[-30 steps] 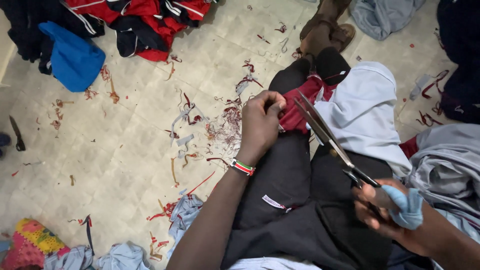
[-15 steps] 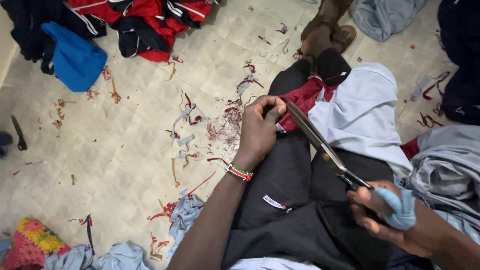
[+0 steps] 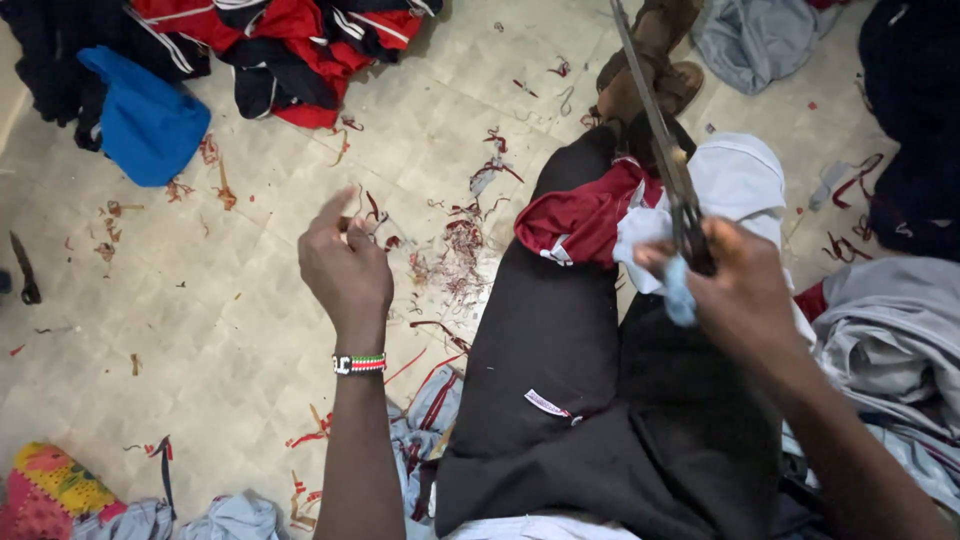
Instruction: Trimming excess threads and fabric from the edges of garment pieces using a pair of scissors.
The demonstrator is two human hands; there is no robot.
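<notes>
My right hand [image 3: 745, 290] grips a pair of long metal scissors [image 3: 655, 125] by handles wrapped in light blue cloth; the blades point away from me, up toward the top of the view. A dark red and white garment piece [image 3: 580, 215] lies across my lap on my black trousers [image 3: 560, 380], with a white cloth [image 3: 740, 180] beside it. My left hand [image 3: 345, 265] hovers over the floor to the left of my leg, fingers loosely curled, index finger raised, holding nothing that shows. A beaded bracelet [image 3: 358, 364] circles that wrist.
Red thread and fabric scraps [image 3: 460, 245] litter the tiled floor. A red and black garment pile [image 3: 290, 40] and a blue cloth [image 3: 145, 125] lie at the top left. Grey garments [image 3: 885, 340] are heaped at the right. My sandalled foot [image 3: 655, 60] rests ahead.
My left hand has let go of the red garment and moved left over the floor. My right hand has swung the scissors up so that the blades point away.
</notes>
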